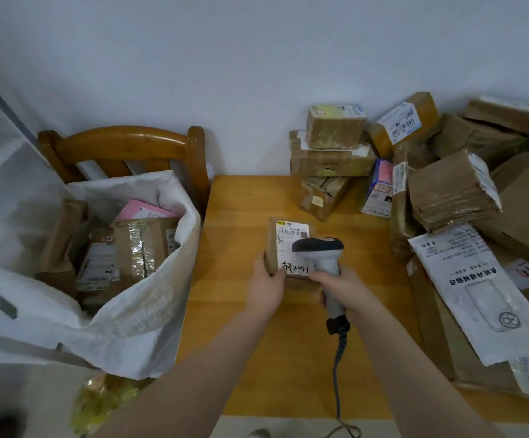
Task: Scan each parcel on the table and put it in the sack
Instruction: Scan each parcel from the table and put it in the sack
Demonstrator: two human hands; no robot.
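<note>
Our left hand (266,286) grips the near-left corner of the small parcel (272,245) at frame centre, thumb on top. Our right hand (342,287) is wrapped around the handle of the scanner (317,246), whose head sits over the parcel's label. We cannot confirm whether the parcel touches the table (241,200). The white sack (149,311) at frame left holds parcels.

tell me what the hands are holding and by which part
The left hand grips the small parcel by its near left corner; the right hand holds the scanner by its handle.
</note>
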